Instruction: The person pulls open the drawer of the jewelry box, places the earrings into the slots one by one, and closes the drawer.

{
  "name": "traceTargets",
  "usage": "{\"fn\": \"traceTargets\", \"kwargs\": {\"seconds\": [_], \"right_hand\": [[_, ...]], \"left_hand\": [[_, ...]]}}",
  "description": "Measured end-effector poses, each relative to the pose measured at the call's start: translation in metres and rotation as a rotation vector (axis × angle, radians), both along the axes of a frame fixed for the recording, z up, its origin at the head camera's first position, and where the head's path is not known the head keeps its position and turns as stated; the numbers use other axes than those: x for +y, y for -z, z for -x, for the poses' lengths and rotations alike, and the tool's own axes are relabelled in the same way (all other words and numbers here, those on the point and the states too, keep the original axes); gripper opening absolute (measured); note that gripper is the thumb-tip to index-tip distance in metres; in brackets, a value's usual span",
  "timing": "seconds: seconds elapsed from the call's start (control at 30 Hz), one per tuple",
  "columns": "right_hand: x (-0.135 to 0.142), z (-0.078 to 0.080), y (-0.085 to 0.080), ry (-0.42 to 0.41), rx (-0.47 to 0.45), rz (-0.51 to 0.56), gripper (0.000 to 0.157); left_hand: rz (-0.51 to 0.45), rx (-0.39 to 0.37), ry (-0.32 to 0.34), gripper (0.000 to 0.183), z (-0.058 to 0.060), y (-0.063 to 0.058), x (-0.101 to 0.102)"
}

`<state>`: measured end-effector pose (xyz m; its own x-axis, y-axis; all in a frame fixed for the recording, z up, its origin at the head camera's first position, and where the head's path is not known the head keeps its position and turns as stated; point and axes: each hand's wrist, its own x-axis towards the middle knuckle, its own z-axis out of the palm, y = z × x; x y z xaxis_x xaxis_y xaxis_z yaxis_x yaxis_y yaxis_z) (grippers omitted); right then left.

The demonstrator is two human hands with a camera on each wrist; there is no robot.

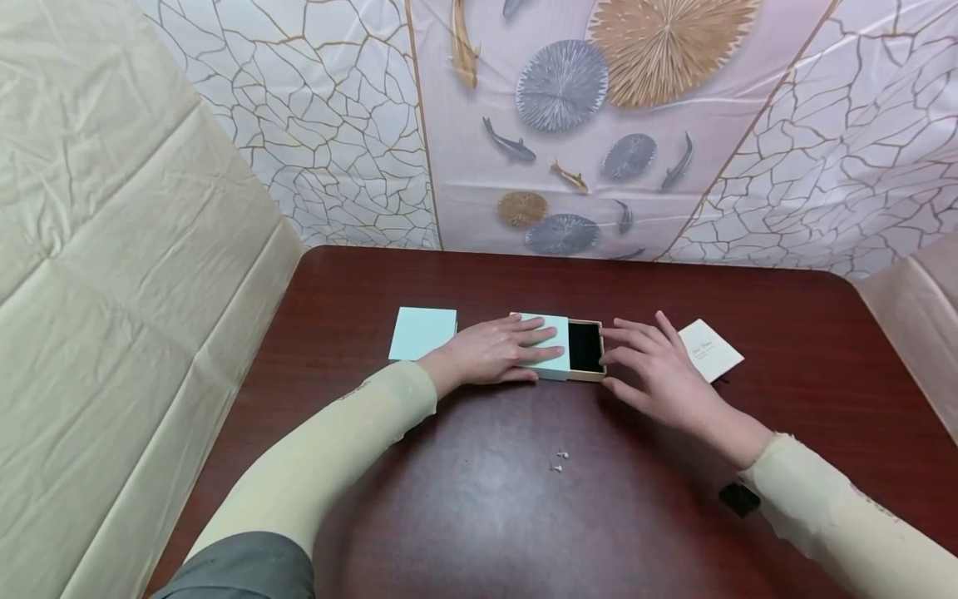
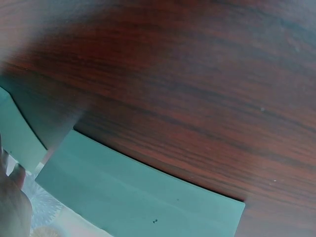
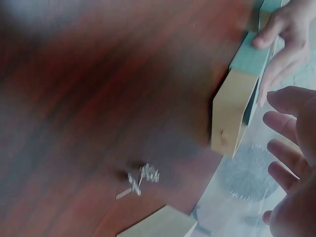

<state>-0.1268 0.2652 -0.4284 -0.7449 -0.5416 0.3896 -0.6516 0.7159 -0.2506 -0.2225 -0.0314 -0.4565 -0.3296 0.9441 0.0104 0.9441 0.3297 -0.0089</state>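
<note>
- Right hand, fingers spread, beside a partly open cream cardboard drawer; contact unclear.
- Left hand, fingers parted, on its square pale-blue box.
- One other square pale-blue box, one square white card, two silvery studs.
- Right wrist view alone shows the drawer's end face.

The bright head view shows pale glare on the glossy table, while both wrist views look dimmer, hazy and soft, the left bending straight edges.
</note>
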Motion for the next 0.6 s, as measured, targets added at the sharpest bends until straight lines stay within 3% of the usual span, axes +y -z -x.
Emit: {"fn": "traceTargets", "kwargs": {"seconds": [0.6], "right_hand": [[-0.031,-0.044,0.014,-0.173,0.033,-0.024,0.023]], "left_hand": [[-0.008,0.0,0.006,0.057,0.001,0.002,-0.001]]}}
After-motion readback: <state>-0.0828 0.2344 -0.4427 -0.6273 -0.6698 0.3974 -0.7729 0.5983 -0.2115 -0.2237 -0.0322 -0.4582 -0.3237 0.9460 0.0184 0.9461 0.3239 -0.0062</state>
